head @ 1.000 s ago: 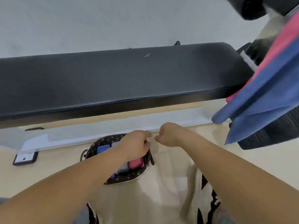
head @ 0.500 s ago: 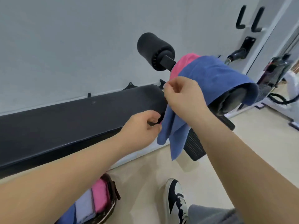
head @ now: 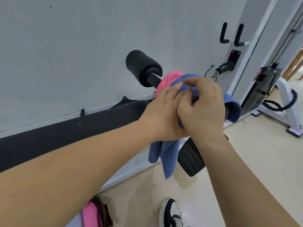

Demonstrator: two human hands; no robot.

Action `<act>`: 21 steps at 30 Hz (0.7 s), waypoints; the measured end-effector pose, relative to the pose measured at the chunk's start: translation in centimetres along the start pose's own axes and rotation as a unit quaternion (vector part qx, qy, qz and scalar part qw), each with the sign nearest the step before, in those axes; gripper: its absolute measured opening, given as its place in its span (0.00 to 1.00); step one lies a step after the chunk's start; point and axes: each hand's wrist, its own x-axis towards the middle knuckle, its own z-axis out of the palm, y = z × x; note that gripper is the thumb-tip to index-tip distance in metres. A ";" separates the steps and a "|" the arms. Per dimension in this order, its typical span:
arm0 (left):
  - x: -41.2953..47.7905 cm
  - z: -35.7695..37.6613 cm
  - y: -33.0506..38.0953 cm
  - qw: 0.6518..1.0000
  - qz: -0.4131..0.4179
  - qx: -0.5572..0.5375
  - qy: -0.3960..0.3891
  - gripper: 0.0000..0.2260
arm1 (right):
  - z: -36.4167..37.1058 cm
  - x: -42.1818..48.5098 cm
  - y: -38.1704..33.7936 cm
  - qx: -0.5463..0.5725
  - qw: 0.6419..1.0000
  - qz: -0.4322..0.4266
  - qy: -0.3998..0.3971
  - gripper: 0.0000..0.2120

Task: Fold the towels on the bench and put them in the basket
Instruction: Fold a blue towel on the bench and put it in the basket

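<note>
Two hands touch each other, and both grab the blue towel (head: 168,154). The left hand (head: 164,112) pinches it from the side. The right hand (head: 203,108) has its fingers curled round a bunch of it. The blue towel hangs over the end of the bench (head: 65,133), on top of a pink towel (head: 167,79). The basket (head: 105,213) sits on the floor below, near a shoe (head: 172,212).
</note>
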 end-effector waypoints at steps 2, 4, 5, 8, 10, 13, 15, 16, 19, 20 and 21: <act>-0.4 0.0 0.4 0.995 -0.073 -0.021 -0.062 0.37 | -0.1 0.2 0.3 -0.010 1.000 -0.001 0.023 0.09; 0.2 -0.3 0.9 0.991 -0.105 0.003 -0.084 0.28 | -0.2 0.2 0.6 -0.013 1.000 0.016 0.018 0.10; 0.7 -0.8 1.0 0.994 -0.092 0.018 -0.064 0.20 | -0.2 0.1 0.6 -0.013 1.000 0.022 0.014 0.11; 2.1 -3.4 1.2 0.989 -0.133 -0.063 -0.029 0.08 | -0.8 0.0 0.4 -0.011 1.000 0.013 0.015 0.10; 2.5 -4.8 1.1 0.966 -0.203 -0.158 -0.006 0.12 | -1.4 -0.1 0.0 -0.014 1.000 -0.007 0.023 0.09; 3.0 -6.6 0.6 0.880 -0.325 -0.337 0.083 0.13 | -2.3 -0.3 -0.6 -0.017 0.998 -0.039 0.043 0.11; 4.0 -8.2 -0.2 0.751 -0.421 -0.486 0.147 0.13 | -2.7 -0.4 -1.4 -0.009 0.996 -0.062 0.070 0.12; 4.7 -9.2 -1.0 0.677 -0.460 -0.549 0.170 0.11 | -2.8 -0.4 -1.8 -0.009 0.993 -0.075 0.085 0.12; 5.2 -12.2 -3.0 0.549 -0.491 -0.646 0.201 0.08 | -2.3 -0.6 -2.2 -0.020 0.994 -0.086 0.070 0.11; 4.9 -12.8 -3.7 0.560 -0.483 -0.635 0.222 0.06 | -1.8 -0.8 -1.9 -0.028 0.996 -0.077 0.032 0.11; 4.5 -13.3 -4.2 0.575 -0.476 -0.628 0.221 0.05 | -1.3 -0.9 -1.4 -0.041 0.997 -0.062 -0.013 0.11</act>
